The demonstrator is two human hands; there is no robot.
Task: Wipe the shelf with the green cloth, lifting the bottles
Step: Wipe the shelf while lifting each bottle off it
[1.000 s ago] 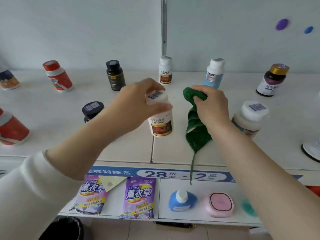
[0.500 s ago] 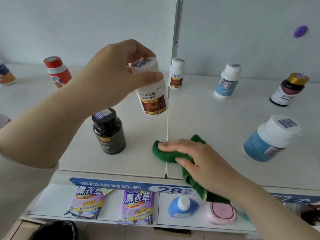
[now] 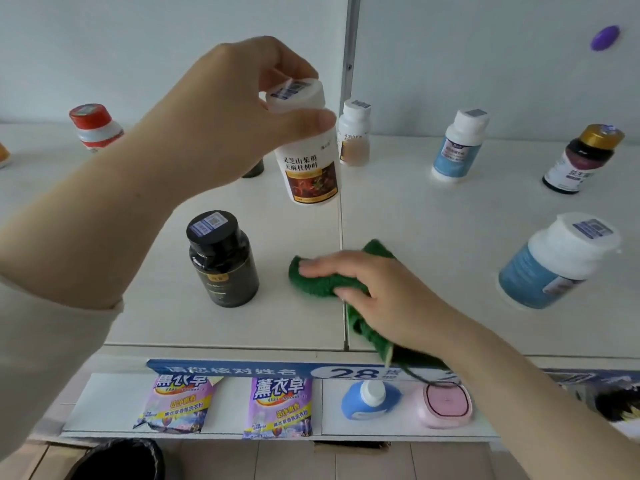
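Note:
My left hand (image 3: 228, 112) holds a white bottle (image 3: 310, 168) with a red-brown label by its cap, lifted clear above the white shelf (image 3: 433, 237). My right hand (image 3: 374, 292) presses flat on the green cloth (image 3: 318, 278), which lies on the shelf near the seam between two panels, below the lifted bottle. Part of the cloth trails over the shelf's front edge under my wrist. A black bottle (image 3: 221, 258) stands just left of the cloth.
Standing on the shelf: a small white bottle (image 3: 355, 133), a blue-label bottle (image 3: 459, 147) at the back, a large blue-label bottle (image 3: 554, 261) at right, a gold-capped dark bottle (image 3: 581, 161), a red-capped bottle (image 3: 95, 126) at left. Purple packets (image 3: 277, 407) lie on the lower shelf.
The left hand raised the white bottle off the shelf. The right hand brought the cloth down onto the shelf and slid it slightly left under the bottle.

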